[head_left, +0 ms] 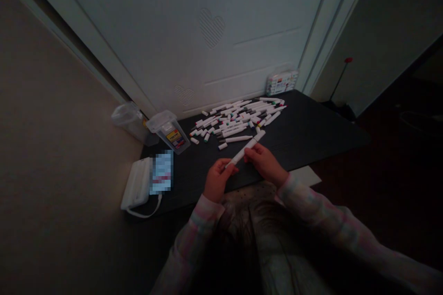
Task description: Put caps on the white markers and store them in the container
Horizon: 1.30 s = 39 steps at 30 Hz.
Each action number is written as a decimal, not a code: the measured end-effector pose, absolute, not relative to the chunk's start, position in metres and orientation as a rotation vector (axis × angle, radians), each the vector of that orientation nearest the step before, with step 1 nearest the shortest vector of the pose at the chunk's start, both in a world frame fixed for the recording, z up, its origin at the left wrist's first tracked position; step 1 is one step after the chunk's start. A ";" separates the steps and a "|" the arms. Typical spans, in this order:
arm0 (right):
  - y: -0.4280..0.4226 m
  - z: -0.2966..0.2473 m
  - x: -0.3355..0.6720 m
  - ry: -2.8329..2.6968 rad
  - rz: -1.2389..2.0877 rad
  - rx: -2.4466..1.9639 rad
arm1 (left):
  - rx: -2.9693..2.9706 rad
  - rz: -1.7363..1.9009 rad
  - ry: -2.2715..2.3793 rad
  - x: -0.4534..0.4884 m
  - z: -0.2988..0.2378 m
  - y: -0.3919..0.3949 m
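A white marker pen (240, 153) is held slantwise between my two hands, above the near part of the dark table (311, 136). My left hand (218, 177) pinches its lower left end. Closer to the other end, my right hand (266, 161) has its fingers closed on the barrel. The upper right end of the marker sticks out past my right fingers. Just beyond lies a pile of loose white markers and caps (235, 120), some caps with coloured ends. A single cap (222, 146) rests near the held marker.
Two clear plastic containers, a labelled one (169, 133) and another (129, 122), stand at the left. A phone (161, 173) lies by a white device with a cable (136, 184). A case of markers (282, 82) leans against the white door (242, 23) at the back.
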State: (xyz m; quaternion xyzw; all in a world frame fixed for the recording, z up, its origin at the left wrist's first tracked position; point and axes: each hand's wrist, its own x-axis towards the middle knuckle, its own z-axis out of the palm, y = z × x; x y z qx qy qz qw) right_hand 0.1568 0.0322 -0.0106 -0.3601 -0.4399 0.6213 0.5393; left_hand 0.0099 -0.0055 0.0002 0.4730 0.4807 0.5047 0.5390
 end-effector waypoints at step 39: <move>-0.052 0.072 0.175 -1.164 1.394 -0.527 | 1.571 1.646 1.068 0.019 0.083 -0.088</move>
